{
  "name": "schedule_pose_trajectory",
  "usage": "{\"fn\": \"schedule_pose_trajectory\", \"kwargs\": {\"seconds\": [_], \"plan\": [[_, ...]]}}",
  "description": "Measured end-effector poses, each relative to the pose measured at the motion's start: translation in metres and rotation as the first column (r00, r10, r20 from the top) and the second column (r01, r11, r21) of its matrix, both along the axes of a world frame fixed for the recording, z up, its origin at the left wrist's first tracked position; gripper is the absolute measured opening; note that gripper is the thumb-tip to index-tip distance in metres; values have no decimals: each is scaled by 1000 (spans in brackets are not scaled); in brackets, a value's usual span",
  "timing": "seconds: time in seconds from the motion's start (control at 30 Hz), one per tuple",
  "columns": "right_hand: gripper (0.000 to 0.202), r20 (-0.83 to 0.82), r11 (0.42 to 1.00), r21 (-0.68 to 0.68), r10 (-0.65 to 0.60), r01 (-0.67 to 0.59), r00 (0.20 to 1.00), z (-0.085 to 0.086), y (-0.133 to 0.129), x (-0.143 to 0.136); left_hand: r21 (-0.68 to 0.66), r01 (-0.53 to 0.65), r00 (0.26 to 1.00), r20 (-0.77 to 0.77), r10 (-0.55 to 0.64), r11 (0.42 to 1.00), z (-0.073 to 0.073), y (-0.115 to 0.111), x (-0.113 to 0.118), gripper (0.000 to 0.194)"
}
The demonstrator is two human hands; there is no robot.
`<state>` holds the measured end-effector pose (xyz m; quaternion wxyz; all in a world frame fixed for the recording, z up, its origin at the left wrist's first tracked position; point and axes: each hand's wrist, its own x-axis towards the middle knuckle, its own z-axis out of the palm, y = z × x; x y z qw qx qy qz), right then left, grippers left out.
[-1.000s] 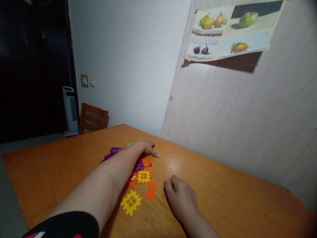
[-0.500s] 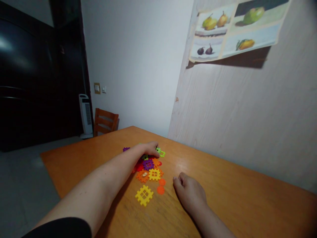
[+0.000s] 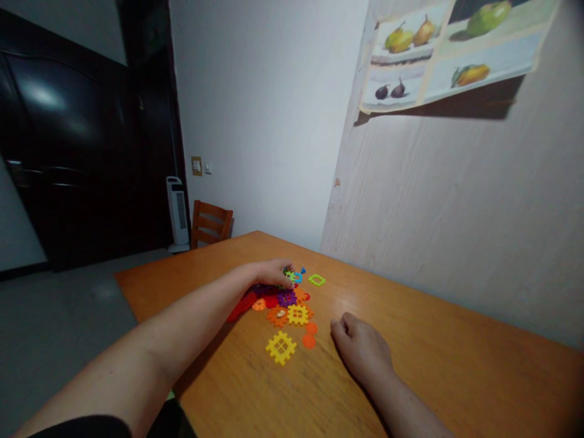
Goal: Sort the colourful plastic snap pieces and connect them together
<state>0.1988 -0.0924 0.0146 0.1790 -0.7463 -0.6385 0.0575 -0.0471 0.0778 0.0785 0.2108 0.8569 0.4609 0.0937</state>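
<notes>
My left hand (image 3: 274,273) reaches over the far side of a pile of flat plastic building pieces. Its fingers are curled round a green piece (image 3: 289,277), partly hidden by the hand. Just beyond the fingertips are a light blue piece (image 3: 298,278) and a small dark blue one (image 3: 303,271). A light green ring-shaped piece (image 3: 316,280) lies apart to the right. Nearer me are a purple notched square (image 3: 287,298), a yellow windowed square (image 3: 298,314) and red pieces (image 3: 243,305), partly under my forearm. My right hand (image 3: 362,350) rests on the table in a loose fist.
A separate yellow square (image 3: 281,348) and two orange discs (image 3: 309,340) lie toward me on the wooden table (image 3: 438,371). A wooden chair (image 3: 211,222) stands behind the table's far left edge, with a white tower heater (image 3: 177,213) beside it.
The view has turned left. The light green ring now lies farther from my left hand, and blue pieces show by its fingertips. My right fist stays in place on the table.
</notes>
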Motion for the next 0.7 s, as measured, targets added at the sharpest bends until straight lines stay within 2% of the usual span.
{"fn": "schedule_pose_trajectory", "kwargs": {"seconds": [0.07,0.17,0.27,0.4,0.5,0.6,0.7], "plan": [[39,9,1000,-8,-3,3,1000,1,0,0,28,-8,998,-56,9,1000,3,-7,-10,61],[40,10,1000,-22,-10,11,1000,2,-1,0,50,30,997,-77,-27,998,8,-23,-15,91],[40,10,1000,-23,-7,7,1000,2,-1,0,18,137,980,-150,-133,990,9,-47,-8,112],[42,14,1000,-23,-5,5,1000,1,0,0,-19,137,951,-276,-137,990,1,-72,7,121],[41,20,1000,-23,-5,5,1000,1,1,0,56,159,944,-301,-135,986,-7,-78,15,108],[41,15,1000,-20,0,0,1000,0,1,1,201,151,962,-257,-97,968,-12,-75,17,71],[41,6,1000,-17,1,-1,1000,0,0,1,279,95,981,-190,-42,955,-15,-70,16,32]]}}
